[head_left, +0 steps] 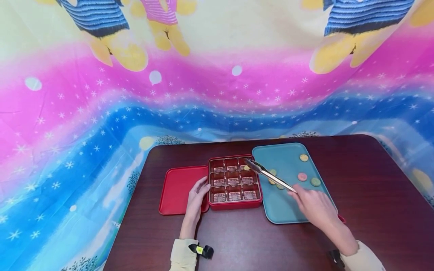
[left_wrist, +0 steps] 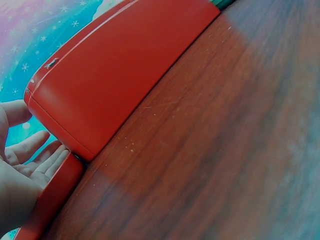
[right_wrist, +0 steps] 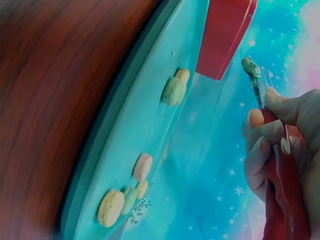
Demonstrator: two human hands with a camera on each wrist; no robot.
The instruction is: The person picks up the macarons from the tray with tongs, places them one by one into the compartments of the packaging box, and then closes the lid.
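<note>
My right hand [head_left: 313, 206] grips a pair of metal tongs [head_left: 268, 174] by their red handle [right_wrist: 287, 200]. The tong tips reach over the back right compartment of a red box [head_left: 235, 206]. In that compartment shows a yellow macaron [head_left: 246, 168], right at the tips. The box has a brown insert divided into several compartments. My left hand [head_left: 196, 197] rests at the box's left side, fingers relaxed against its wall and over the edge of the red lid [head_left: 179, 190]. In the left wrist view, the fingers lie by the box's corner.
A blue-green tray [head_left: 288, 210] stands right beside the box. On it lie several macarons, among them a pink macaron [head_left: 302, 177], a green macaron [head_left: 315, 182] and a yellow macaron [head_left: 303, 158]. A printed cloth [head_left: 217, 82] hangs behind the dark wooden table [head_left: 234, 241].
</note>
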